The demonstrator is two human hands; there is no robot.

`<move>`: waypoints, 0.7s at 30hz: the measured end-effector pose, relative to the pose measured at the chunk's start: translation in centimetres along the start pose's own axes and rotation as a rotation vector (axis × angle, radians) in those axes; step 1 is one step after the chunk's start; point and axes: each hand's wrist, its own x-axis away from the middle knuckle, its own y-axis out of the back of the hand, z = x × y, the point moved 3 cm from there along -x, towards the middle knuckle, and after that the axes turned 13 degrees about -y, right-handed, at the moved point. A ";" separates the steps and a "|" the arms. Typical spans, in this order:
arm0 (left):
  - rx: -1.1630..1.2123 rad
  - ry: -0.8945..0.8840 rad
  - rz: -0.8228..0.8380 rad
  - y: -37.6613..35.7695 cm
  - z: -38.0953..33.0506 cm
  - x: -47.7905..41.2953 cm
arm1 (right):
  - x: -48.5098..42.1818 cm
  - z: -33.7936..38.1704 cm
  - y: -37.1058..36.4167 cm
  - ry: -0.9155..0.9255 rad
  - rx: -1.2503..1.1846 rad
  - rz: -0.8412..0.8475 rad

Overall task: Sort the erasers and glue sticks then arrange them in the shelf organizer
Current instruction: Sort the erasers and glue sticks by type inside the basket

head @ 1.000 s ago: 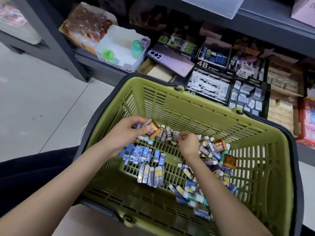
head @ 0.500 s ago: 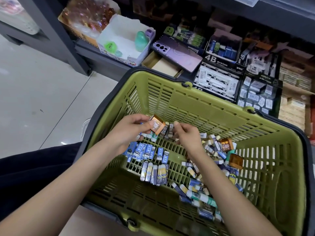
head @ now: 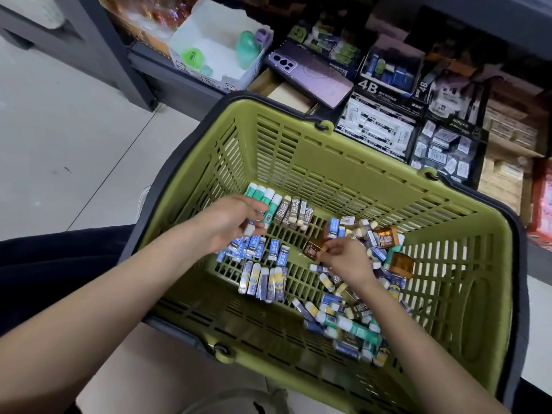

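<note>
Sorting is judged under way in a green basket (head: 298, 162): a brown eraser (head: 313, 249) is pinched by the right hand (head: 343, 259), a white-ended piece (head: 249, 230) (kind unclear) gripped by the left hand (head: 228, 222); matching rows are needed next.

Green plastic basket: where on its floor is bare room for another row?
Bare floor lies between the brown 2B eraser row, the blue eraser row and the right hand, and along the green plastic basket's right wall. The mixed pile at the near right is crowded.
</note>
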 end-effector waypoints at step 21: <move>-0.065 -0.069 -0.049 -2.9 2.0 -1.6 | -2.3 1.5 -0.2 0.261 0.348 -0.349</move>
